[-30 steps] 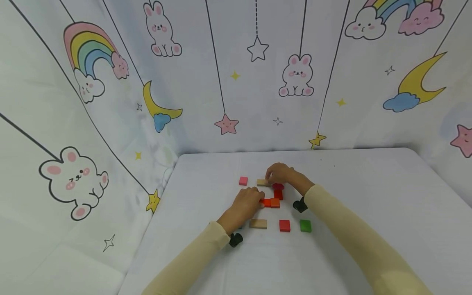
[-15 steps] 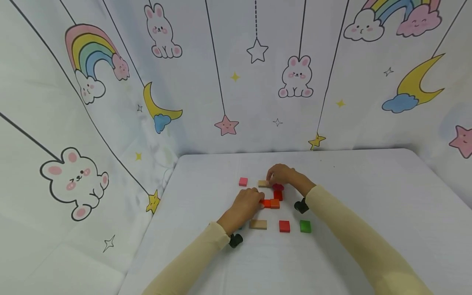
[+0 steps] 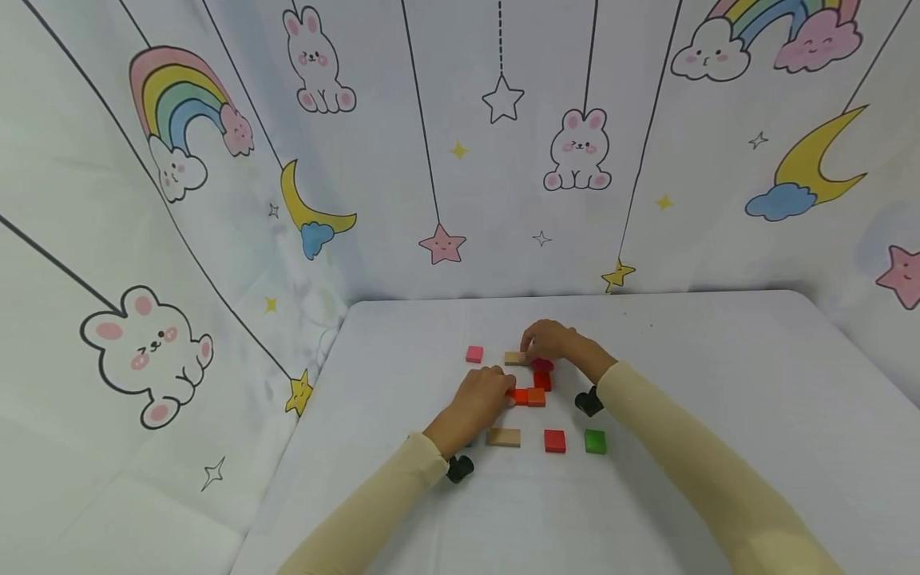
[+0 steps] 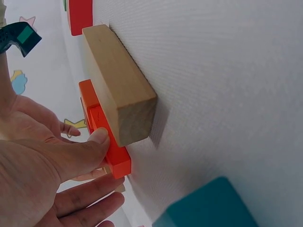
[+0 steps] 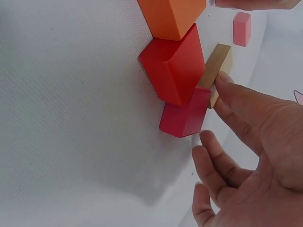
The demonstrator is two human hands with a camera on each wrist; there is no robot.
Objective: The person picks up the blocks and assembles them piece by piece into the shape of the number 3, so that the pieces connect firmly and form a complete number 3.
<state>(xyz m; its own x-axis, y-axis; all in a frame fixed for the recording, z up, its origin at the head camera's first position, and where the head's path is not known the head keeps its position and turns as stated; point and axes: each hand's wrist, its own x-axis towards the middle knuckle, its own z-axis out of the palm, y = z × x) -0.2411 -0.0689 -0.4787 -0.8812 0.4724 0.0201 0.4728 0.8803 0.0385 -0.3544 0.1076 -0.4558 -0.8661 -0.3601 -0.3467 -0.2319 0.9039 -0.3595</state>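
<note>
My left hand (image 3: 480,399) pinches a red-orange block (image 4: 117,156) between thumb and fingers, low over the white table. That block meets a second orange block (image 3: 536,397). Farther back, my right hand (image 3: 548,340) pinches a thin wooden block (image 3: 514,358) by its right end with thumb and index finger. In the right wrist view the end of this wooden block (image 5: 218,64) lies against a crimson block (image 5: 187,113). A red block (image 5: 175,71) touches both the crimson block and an orange block (image 5: 173,16). The right hand's other fingers are loosely bent and hold nothing.
A pink block (image 3: 474,354) lies at the back left. Nearer me are another wooden block (image 3: 504,438), a red block (image 3: 554,441) and a green block (image 3: 595,441). A teal block (image 4: 208,208) sits beside the left wrist. A patterned curtain (image 3: 503,200) hangs behind the table.
My right hand has shifted slightly right, and the wooden block it pinches has slid the same way toward the crimson block. The left hand stays on the red-orange block.
</note>
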